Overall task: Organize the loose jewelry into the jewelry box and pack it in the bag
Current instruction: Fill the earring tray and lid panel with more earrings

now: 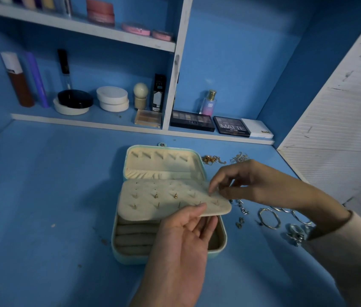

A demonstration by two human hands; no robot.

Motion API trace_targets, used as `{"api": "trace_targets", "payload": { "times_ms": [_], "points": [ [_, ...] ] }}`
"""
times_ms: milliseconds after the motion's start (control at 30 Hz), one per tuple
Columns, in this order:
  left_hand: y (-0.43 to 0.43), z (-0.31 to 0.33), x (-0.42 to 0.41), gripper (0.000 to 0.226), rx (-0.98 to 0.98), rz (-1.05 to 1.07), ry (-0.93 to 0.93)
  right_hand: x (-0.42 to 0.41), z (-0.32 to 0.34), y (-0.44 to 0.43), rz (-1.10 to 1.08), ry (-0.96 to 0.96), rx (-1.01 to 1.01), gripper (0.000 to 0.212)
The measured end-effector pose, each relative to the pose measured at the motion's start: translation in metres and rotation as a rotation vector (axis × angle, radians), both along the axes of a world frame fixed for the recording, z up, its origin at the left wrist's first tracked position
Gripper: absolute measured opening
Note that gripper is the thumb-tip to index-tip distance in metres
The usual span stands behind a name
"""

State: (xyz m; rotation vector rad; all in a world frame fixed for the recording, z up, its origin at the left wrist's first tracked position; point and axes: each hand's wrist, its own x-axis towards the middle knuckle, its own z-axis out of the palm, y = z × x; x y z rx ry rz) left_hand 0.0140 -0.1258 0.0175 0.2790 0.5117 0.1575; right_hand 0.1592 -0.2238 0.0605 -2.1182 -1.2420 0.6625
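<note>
A mint-green jewelry box [117, 249] lies open on the blue desk, lid back. Its cream earring panel [164, 199] is lifted over the ring rolls, with several stud posts poking through. My left hand [181, 247] holds the panel's front edge, thumb on top and fingers beneath. My right hand [248, 185] pinches something small at the panel's right edge; what it is I cannot make out. Loose silver bangles [268, 219], small earrings [241, 210] and silver rings [295, 234] lie right of the box. Gold chains [211, 160] and a silver chain [239, 157] lie behind my right hand.
Shelves behind the desk carry makeup: eyeshadow palettes [230, 126], a perfume bottle [208, 103], round compacts [112, 98] and tall tubes [19, 80]. A white slatted panel [341, 129] leans at the right. No bag is in view.
</note>
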Motion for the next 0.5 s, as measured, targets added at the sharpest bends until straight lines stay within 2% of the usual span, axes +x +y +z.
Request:
{"api": "trace_targets", "payload": {
  "times_ms": [133,300,500],
  "points": [
    [0.001,0.001,0.0,0.035,0.013,-0.017,0.014,-0.002,-0.007,-0.013,-0.011,0.032,0.059,0.027],
    [0.005,0.004,0.005,0.033,0.069,-0.01,-0.005,0.0,-0.009,-0.015,-0.084,0.039,0.197,0.012],
    [0.012,0.011,0.013,0.062,0.07,-0.009,-0.046,0.003,-0.007,-0.004,-0.246,0.114,0.396,0.009]
  ]
}}
